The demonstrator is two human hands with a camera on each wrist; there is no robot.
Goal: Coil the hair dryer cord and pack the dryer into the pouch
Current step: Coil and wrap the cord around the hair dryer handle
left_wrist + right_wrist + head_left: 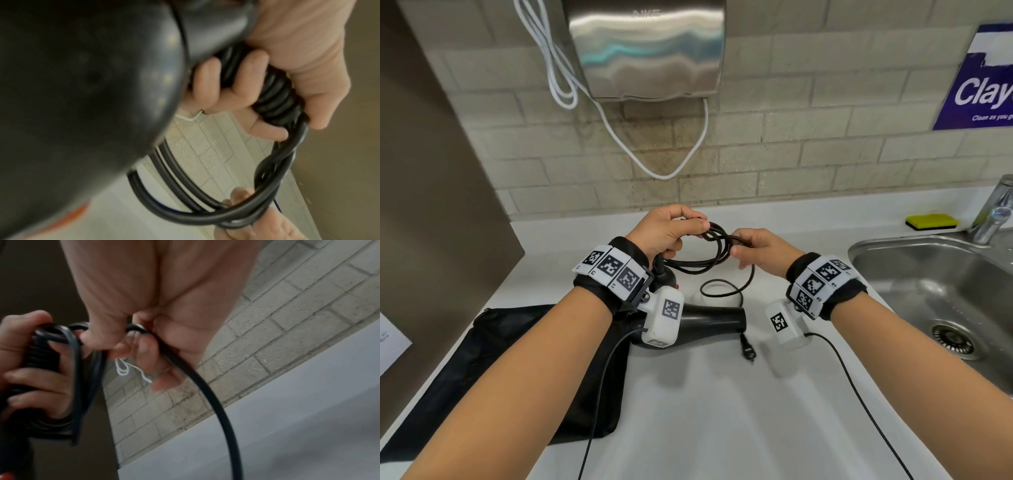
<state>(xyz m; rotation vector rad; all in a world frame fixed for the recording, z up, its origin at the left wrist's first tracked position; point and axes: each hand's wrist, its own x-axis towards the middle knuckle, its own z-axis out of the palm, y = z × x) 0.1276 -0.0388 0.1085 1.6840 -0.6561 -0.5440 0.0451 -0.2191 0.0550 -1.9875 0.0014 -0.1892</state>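
Carefully, the left hand clamped its fingers on the gathered loops of the cord above the counter, while the right hand pinched the loose strand. To coil well, each new loop should probably match the others, with the plug end kept untwisted. The hair dryer lay beside the pouch.

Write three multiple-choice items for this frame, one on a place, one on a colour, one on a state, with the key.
1. Where does the pouch lie?
A. in the sink
B. on the counter, left of the dryer
C. hung on the wall

2. What colour is the sponge by the tap?
A. yellow
B. pink
C. white

3. How is the cord now?
A. fully coiled, plug tucked in
B. partly coiled, plug still on the counter
C. plugged into the wall

Key: 1 B, the black pouch lies flat beside the dryer. 2 A, its top is yellow. 3 B, the left hand holds loops, the right hand feeds cord, and the plug lies loose.
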